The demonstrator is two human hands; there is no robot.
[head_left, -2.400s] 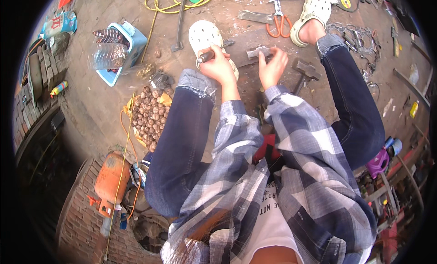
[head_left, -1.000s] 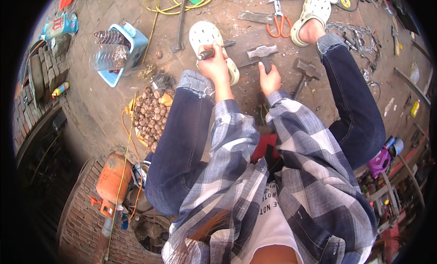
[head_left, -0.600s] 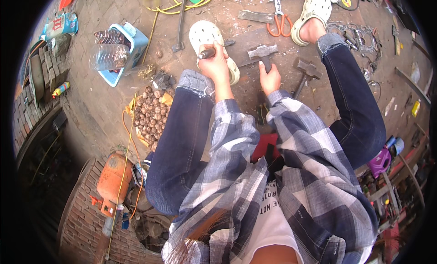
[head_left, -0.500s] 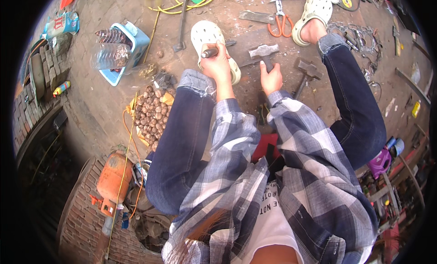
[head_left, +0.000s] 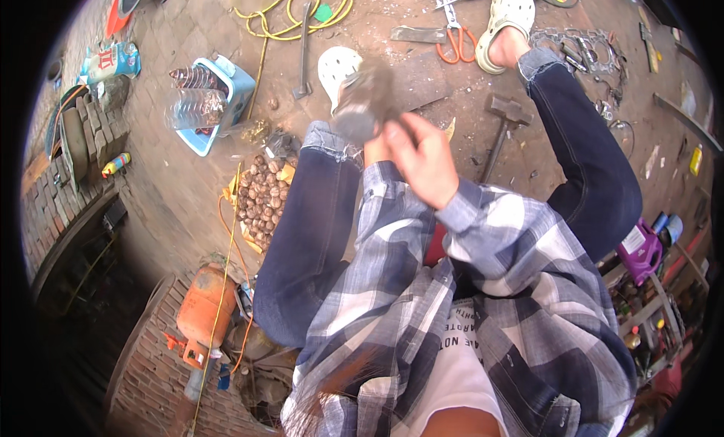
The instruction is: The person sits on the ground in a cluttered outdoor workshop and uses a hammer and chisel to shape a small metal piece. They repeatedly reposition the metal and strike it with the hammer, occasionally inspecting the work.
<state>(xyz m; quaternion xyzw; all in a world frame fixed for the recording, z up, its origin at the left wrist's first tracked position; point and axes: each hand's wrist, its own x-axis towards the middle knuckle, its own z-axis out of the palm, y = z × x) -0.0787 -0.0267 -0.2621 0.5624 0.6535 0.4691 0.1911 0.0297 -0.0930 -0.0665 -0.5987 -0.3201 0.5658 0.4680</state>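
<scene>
My right hand point(head_left: 424, 156) is closed round the handle of a hammer, raised to the left in front of my left shoe. The hammer's head point(head_left: 359, 122) is smeared by motion. Behind it, only a sliver of my left hand point(head_left: 374, 150) shows near the cuff; its fingers and anything in them are hidden. A flat dark metal plate point(head_left: 424, 86) lies on the ground beyond my hands. To the right, a second hammer point(head_left: 507, 113) lies with its handle toward me. Many brown walnuts point(head_left: 262, 199) are heaped beside my left leg.
Scissors with orange handles point(head_left: 455, 45), a flat blade point(head_left: 418, 34) and a long metal bar point(head_left: 303, 60) lie farther off. A yellow hose point(head_left: 290, 30) coils at the far side. On the left stand a blue basket with plastic bottles point(head_left: 240, 90) and an orange tank point(head_left: 205, 305).
My right hand has swung the hammer up and to the left, across my left hand. The dark rod-like tool that showed in my left hand is now hidden.
</scene>
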